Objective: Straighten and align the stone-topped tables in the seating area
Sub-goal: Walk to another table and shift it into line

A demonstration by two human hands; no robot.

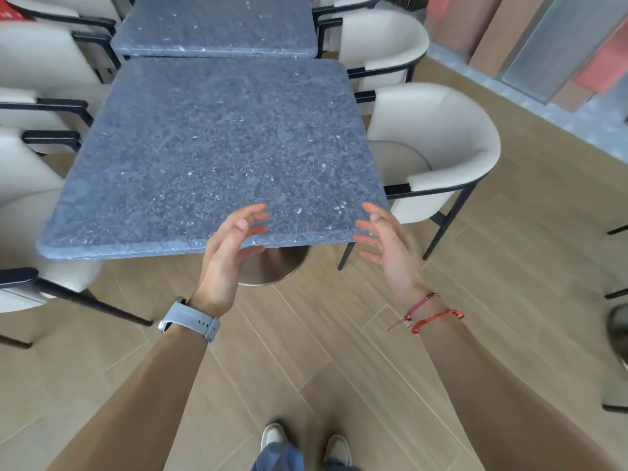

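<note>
The near table [210, 154], a square grey speckled stone slab with rounded corners, sits straight ahead of my hands, its front edge right at my fingertips. Beyond it a second table [214, 23] of the same stone lines up behind, with a narrow gap between the two slabs; the near one looks turned slightly against the far one. Under the near slab's front edge, between my two hands, I see the round metal base [272, 268] on the floor.

My left hand [227, 249] is spread wide, palm facing inward, fingers curled loosely at the front edge of the near table; I can't tell whether they touch the stone. My right hand [384, 243] is just as wide, palm facing the left one, hovering by the slab's front right corner and holding nothing.

On my left wrist is a grey watch [190, 321]; on my right wrist, two red string bracelets [431, 314].

To the right of my right hand stands a cream chair [438, 144] with black legs, tucked beside the table. More cream chairs [30, 164] line the side left of my left hand. Below my arms are pale wood-look floor planks [306, 351] and my light shoes [275, 436]
</note>
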